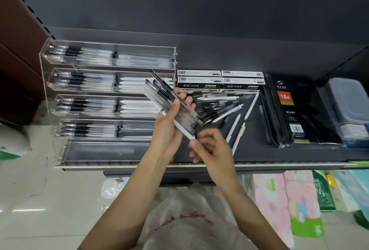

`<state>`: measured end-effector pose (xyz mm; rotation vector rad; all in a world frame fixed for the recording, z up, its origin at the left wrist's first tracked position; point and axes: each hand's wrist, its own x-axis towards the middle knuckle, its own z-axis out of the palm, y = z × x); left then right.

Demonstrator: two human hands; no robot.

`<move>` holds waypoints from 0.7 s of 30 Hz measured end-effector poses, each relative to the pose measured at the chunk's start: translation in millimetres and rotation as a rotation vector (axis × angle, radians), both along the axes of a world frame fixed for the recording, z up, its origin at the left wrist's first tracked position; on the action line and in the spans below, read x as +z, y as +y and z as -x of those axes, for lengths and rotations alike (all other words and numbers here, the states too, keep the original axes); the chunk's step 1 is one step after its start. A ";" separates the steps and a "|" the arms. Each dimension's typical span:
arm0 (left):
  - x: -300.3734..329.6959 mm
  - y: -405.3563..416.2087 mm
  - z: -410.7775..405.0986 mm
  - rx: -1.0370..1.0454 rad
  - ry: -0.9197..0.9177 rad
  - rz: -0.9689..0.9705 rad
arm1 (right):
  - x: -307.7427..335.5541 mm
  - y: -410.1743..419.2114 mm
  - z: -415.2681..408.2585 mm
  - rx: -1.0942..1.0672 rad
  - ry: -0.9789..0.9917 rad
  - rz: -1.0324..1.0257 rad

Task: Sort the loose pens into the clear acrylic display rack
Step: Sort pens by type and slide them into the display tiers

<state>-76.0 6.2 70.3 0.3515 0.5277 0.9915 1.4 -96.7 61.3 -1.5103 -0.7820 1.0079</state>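
A stationery shop: slotted retail shelf (239, 156) stocked with barcoded pen boxes (199, 79), shrink-wrapped diaries (295, 110), tissue packs (279, 200) below.

Clear glossy acrylic display rack (60, 82) left of fingers (175, 103). Held pens (173, 106) of transparent and white plastic, black rubbery grips. Matt dark shelf (249, 150) beyond. Shiny film-wrapped diary (289, 110) far right.

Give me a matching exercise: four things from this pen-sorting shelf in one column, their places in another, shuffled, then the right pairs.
Things:
1. bundle of pens
2. loose pens
3. diary
4. pen boxes

Places:
A. scattered on the shelf, right of the hands
B. behind the scattered pile
C. held in the left hand
D. flat on the shelf, right of the pile

Pairs: 1-C, 2-A, 3-D, 4-B
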 end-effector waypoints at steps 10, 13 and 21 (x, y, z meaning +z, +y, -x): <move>8.9 12.9 18.1 -0.035 0.166 -0.124 | 4.2 -29.8 -70.9 -0.102 0.183 -0.020; 4.0 6.5 16.0 -0.195 0.309 -0.093 | 20.5 -13.4 -86.0 -0.046 0.325 -0.126; -10.8 -21.0 -1.2 -0.446 0.402 -0.131 | 50.8 63.8 -95.6 0.256 -0.200 0.141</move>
